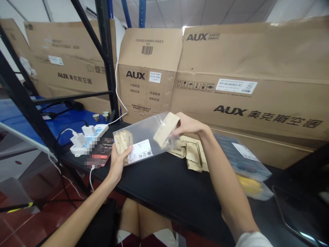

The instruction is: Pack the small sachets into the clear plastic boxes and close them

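Observation:
A clear plastic bag point(144, 132) with a white printed label point(141, 151) is held above the black table. My left hand point(119, 163) grips its lower left end, thumb on the front. Small tan paper packets point(123, 140) lie inside that end. At the bag's right end, my right hand point(186, 123) is closed on another tan paper packet point(167, 128), which is tilted and partly within the bag's mouth. Under my right wrist, several more tan packets point(194, 154) lie in a loose pile on the table, partly hidden by the forearm.
Large cardboard boxes point(223, 68) wall off the back. A white power strip point(89, 139) with plugs and a phone point(104, 151) sit at left, beside a black rack post point(109, 68). Filled plastic bags point(244, 159) and a dark glossy device point(300, 212) lie at right.

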Available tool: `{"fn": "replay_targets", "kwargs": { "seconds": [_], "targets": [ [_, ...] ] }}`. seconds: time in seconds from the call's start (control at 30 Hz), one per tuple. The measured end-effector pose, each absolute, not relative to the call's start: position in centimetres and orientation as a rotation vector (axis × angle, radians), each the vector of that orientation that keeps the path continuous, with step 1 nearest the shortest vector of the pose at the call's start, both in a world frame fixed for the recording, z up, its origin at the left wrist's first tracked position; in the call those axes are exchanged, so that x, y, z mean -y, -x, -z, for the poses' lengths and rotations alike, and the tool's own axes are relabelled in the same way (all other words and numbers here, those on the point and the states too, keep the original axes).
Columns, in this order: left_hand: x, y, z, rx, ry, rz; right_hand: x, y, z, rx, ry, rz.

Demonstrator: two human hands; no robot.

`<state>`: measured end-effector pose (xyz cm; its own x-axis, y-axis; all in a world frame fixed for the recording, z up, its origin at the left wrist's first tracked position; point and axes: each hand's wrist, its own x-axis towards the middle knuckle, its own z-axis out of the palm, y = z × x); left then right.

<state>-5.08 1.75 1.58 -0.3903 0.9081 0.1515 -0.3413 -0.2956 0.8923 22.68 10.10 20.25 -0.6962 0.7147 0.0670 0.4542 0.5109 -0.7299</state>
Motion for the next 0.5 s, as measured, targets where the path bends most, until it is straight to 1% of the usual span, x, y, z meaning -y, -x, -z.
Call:
{"fn": "replay_targets", "kwargs": {
  "seconds": [0.13, 0.3, 0.4, 0.5],
  "targets": [
    [-1.2, 4.8, -1.8, -1.015, -1.017, -1.686, -7.7, -21.0, -21.0, 2.74, 1.086, -1.137],
    [-0.9, 4.8, -1.7, -1.003, -1.06, -1.65, -6.6, -17.1, -19.4, 2.704, 1.242, -1.048],
    [-1.0, 5.0, -1.5, -0.981, -1.082, -1.647, -7.2, -15.5, -17.9, 2.672, 1.112, -1.132],
    [-1.1, 5.1, -1.3, -0.97, -1.09, -1.622, -7.9, -15.3, -17.1, 2.619, 0.864, -1.242]
  ]
}}
